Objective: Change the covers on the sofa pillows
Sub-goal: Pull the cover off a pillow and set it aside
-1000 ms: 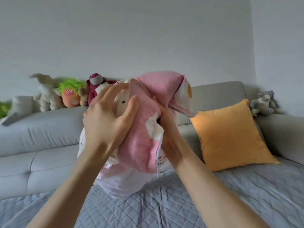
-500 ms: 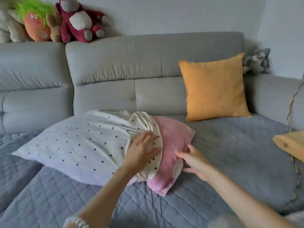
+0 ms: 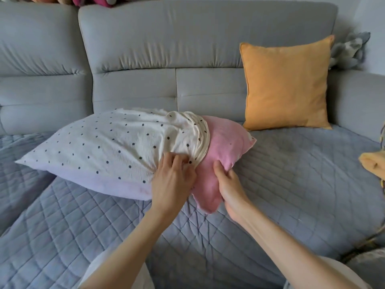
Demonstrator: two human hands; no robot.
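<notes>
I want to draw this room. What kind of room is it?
Probably a living room at home: a big grey sofa with a quilted cover, an orange cushion, and soft toys on it.

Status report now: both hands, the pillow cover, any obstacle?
Left hand grips bunched dotted cover. Right hand pinches pink pillow. Cover partly on. Nothing blocking.

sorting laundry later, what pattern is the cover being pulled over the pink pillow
Cream with small dark polka dots, on the cover; clearest in the head view.
</notes>
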